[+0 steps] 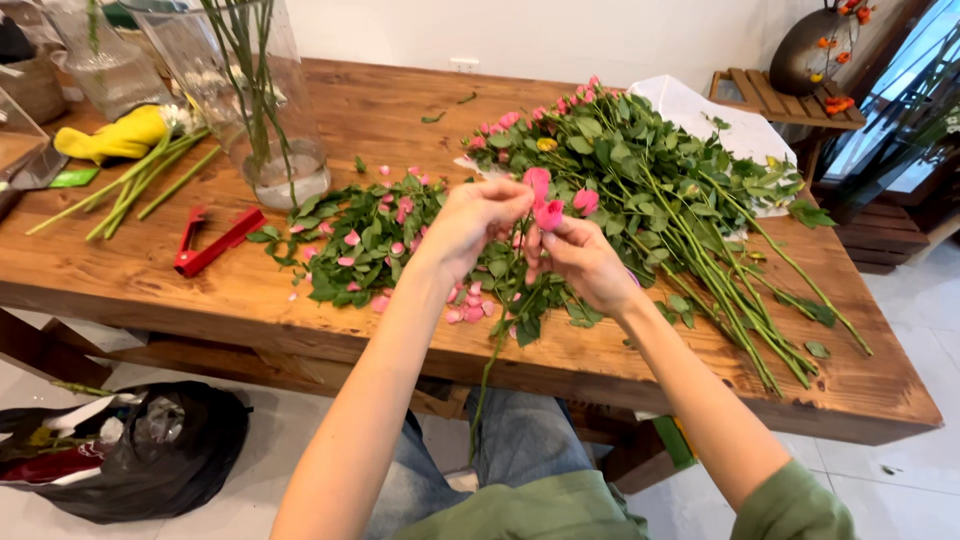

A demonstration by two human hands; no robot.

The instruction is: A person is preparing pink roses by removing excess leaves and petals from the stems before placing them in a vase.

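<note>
My left hand (468, 225) and my right hand (580, 262) meet over the wooden table (150, 280), both pinching a spray of small pink roses (543, 200). Its green stem (487, 375) hangs down past the table's front edge toward my lap. Fingers of the left hand close around the upper blooms; the right hand grips just below them. Behind the hands lies a large bundle of pink roses with long stems (670, 190). To the left sits a heap of stripped leaves and pink petals (360, 240).
A tall glass vase (265, 110) holding green stems stands at back left, red cutters (212, 243) in front of it. Cut stems and a yellow glove (115, 135) lie far left. A black rubbish bag (140, 450) sits on the floor. White paper (700, 110) lies under the bundle.
</note>
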